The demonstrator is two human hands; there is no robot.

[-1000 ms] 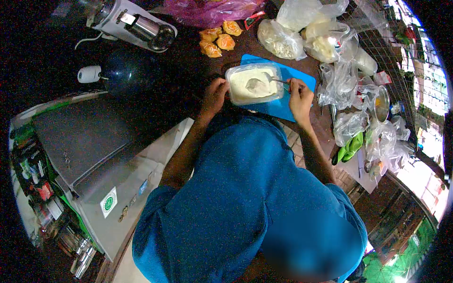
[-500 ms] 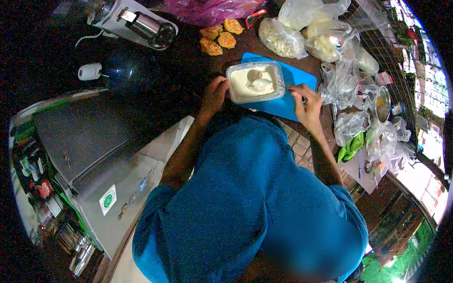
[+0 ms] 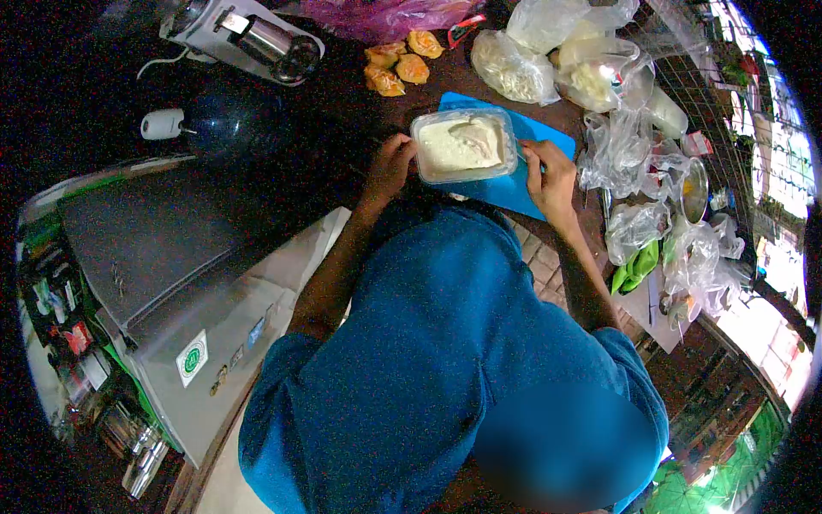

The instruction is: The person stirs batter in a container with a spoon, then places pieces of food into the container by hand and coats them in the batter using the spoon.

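A clear plastic tub [image 3: 441,176] of pale creamy mixture [image 3: 445,152] sits partly over a blue board [image 3: 548,137]. My left hand [image 3: 393,167] is closed on the tub's left edge. At the tub's right side my right hand [image 3: 550,176] pinches the handle of a spoon, whose bowl is in the mixture near the upper right. Several orange-topped pieces of food [image 3: 413,68] lie beyond the tub, up and to the left.
Plastic bags [image 3: 514,68] with pale contents stand at the back right, with more clear bags [image 3: 625,154] and a round metal dish [image 3: 693,190] below them. A silver-white appliance [image 3: 257,43] is at the back left, near a purple bag [image 3: 385,19]. A grey cabinet [image 3: 154,240] is at left.
The spoon has moved through the mixture, whose surface now looks more disturbed. My right hand went out to the right, then came slightly back. My left hand has stayed at the tub's edge.
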